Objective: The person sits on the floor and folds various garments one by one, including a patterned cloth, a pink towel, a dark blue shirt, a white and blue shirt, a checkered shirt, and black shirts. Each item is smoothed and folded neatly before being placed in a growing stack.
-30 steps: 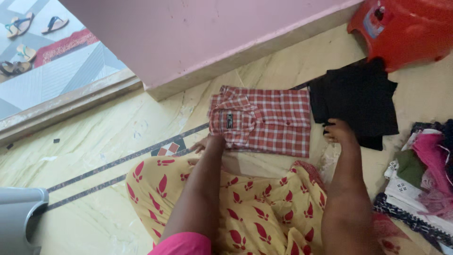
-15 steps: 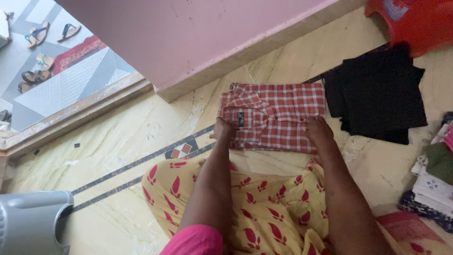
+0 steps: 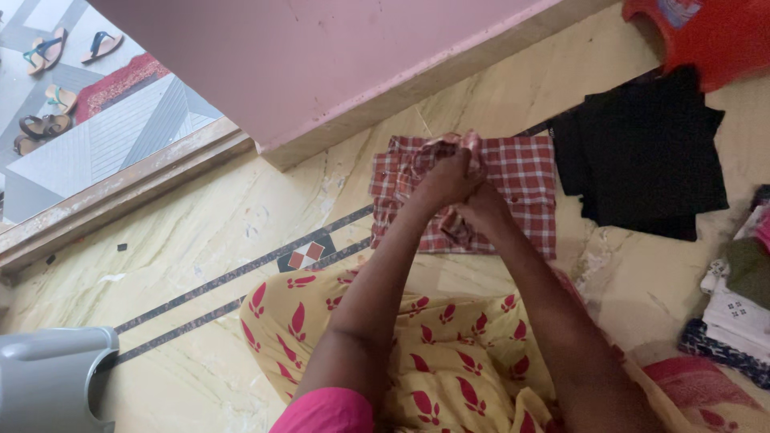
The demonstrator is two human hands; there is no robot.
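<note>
- Marble floor (image 3: pixel 241 208) below a pink wall; red checked shirt (image 3: pixel 521 172) lies folded there, left of the black garment (image 3: pixel 650 152)
- Left hand (image 3: pixel 445 180) and right hand (image 3: pixel 481 204) meet over the shirt, both pinching its gathered middle cloth; folding looks partly done, final fold left

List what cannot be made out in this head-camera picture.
- Collar of the red checked shirt: covered by the left hand and right hand bunching the cloth.
- Red plastic stool: cut off by the top edge.
- Pile of clothes: cut off by the right edge.
- Black garment: its kind, too dark to tell.
</note>
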